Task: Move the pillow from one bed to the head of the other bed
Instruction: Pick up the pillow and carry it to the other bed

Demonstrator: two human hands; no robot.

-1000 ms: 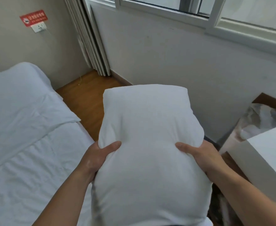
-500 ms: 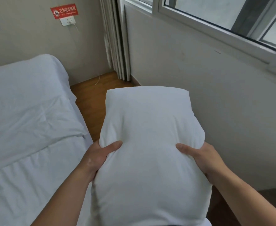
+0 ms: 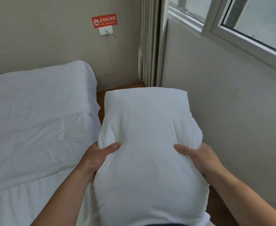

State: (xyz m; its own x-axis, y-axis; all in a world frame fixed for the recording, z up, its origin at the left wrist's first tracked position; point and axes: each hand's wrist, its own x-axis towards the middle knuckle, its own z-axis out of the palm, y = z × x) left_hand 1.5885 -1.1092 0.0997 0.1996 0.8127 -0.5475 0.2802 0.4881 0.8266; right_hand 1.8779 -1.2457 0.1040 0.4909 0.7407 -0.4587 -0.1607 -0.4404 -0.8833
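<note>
From the head camera: the white pillow (image 3: 147, 144) is up in the air, left hand (image 3: 95, 158) and right hand (image 3: 199, 158) clamped on its sides, thumbs digging in. It hangs just beside the bed (image 3: 36, 121), over the wooden floor (image 3: 101, 97).

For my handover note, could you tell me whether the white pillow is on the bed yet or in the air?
In the air: the plump white fabric pillow is held by left hand and right hand, beside the white-sheeted bed.
</note>
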